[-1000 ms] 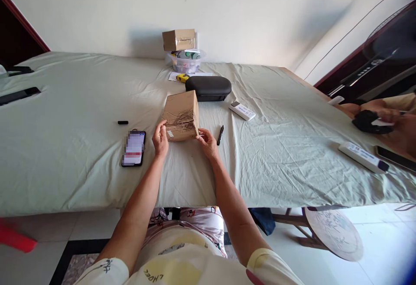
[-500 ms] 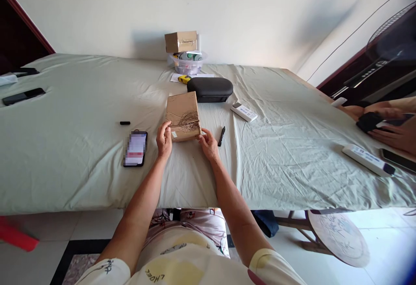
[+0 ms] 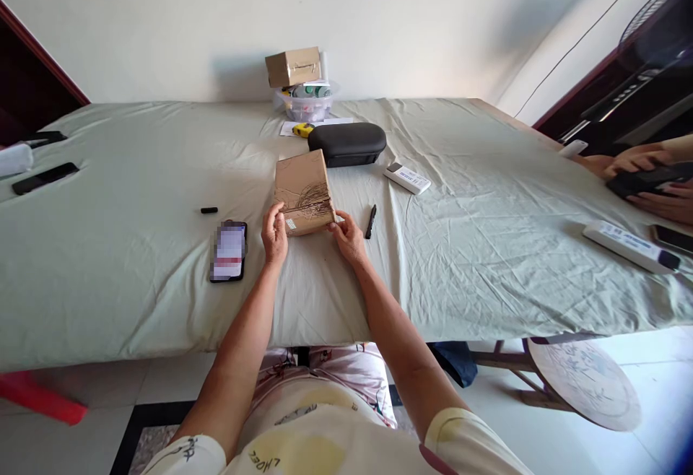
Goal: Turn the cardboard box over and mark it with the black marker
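A brown cardboard box [image 3: 301,175] with dark scribbled lines on its top sits in front of me, gripped at its near corners. My left hand [image 3: 275,233] closes on its left side, thumb and fingers at the edge. On the opposite corner, my right hand [image 3: 347,235] holds the box with thumb and fingers. Just right of that hand lies a black marker [image 3: 371,221] without its cap. The small black cap [image 3: 208,210] rests to the left, above a phone [image 3: 229,252] with a lit, blurred screen.
Behind the box lie a black case [image 3: 347,144], a yellow tape measure [image 3: 302,130] and a plastic tub [image 3: 307,105] with another cardboard box [image 3: 293,67] on top. White devices [image 3: 407,178] lie to the right. Another person's hands [image 3: 652,177] hold a dark object at far right. A stool [image 3: 587,381] stands below.
The camera view has tilted and shifted slightly. Both my hands stay on the box, which looks almost unmoved. The other person's hands have shifted around the dark object.
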Demonstrator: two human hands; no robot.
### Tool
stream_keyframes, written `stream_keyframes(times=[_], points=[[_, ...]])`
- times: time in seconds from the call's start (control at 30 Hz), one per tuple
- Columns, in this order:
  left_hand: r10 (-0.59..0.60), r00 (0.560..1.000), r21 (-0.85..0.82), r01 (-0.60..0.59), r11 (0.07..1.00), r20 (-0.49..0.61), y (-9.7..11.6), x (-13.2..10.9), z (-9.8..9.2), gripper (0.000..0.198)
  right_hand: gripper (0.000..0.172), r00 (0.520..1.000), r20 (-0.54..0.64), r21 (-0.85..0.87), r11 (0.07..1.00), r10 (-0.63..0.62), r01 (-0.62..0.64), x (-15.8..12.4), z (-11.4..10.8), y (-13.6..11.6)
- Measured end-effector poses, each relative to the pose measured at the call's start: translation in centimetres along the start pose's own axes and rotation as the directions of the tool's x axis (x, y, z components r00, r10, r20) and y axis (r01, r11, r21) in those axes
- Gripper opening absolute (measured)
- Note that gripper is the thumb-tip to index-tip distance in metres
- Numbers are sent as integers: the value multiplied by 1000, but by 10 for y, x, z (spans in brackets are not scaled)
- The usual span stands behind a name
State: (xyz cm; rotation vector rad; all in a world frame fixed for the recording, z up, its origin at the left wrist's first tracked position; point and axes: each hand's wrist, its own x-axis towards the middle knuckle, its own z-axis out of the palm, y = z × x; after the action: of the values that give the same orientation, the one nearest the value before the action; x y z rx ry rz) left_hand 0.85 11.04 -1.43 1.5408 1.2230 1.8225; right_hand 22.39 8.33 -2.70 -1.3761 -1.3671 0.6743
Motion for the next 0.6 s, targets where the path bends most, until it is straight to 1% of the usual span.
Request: stream_keyframes(times=[0.17,0.6], points=[[-1,1000,-11,1,1000,7,1,0,0,64,52,1000,13,-69,998,-2,3,0,-1,-2],[5,1000,4,-5,1000,26,0,0,0,64,52,1000,-2,-51,999,0,-1,1,2,3]])
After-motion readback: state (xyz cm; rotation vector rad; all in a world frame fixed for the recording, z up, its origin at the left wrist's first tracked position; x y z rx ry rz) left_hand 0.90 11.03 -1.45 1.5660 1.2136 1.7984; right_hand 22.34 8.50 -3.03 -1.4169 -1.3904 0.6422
